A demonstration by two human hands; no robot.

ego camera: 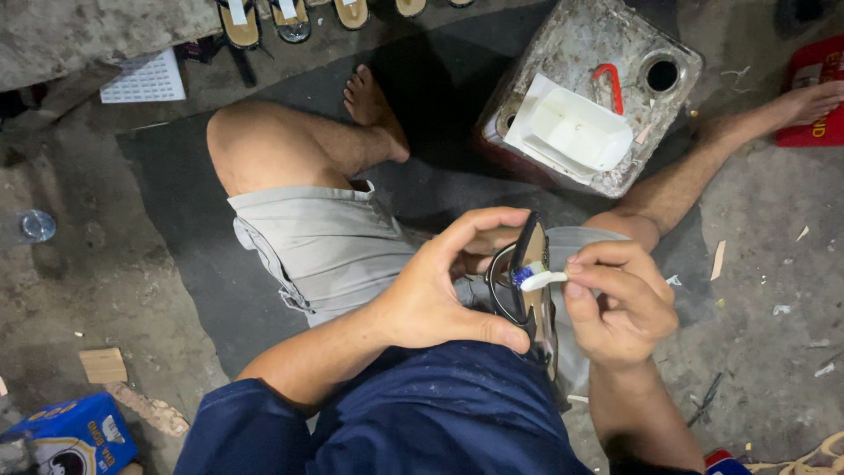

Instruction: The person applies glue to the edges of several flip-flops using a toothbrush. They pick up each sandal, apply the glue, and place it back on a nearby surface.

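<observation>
Gripped sandal [533, 264] edge-up in left hand [440, 295], pinched toothbrush [538, 280] in right hand [620, 303], gluing apparently midway.

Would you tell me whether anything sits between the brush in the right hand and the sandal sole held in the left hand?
Nothing visible does: the right hand holds the small brush with its tip already against the sandal sole, which the left hand grips.

The sandal [530, 281] I held was black with a tan insole, and the brush [538, 280] against it was white with blue bristles. My shorts [325, 242] were pale grey, my shirt [440, 413] dark navy. At upper right sat a white tray [580, 130] and a red hook [610, 84] on a grimy grey canister [580, 35]. A blue box [75, 435] lay at lower left.
</observation>
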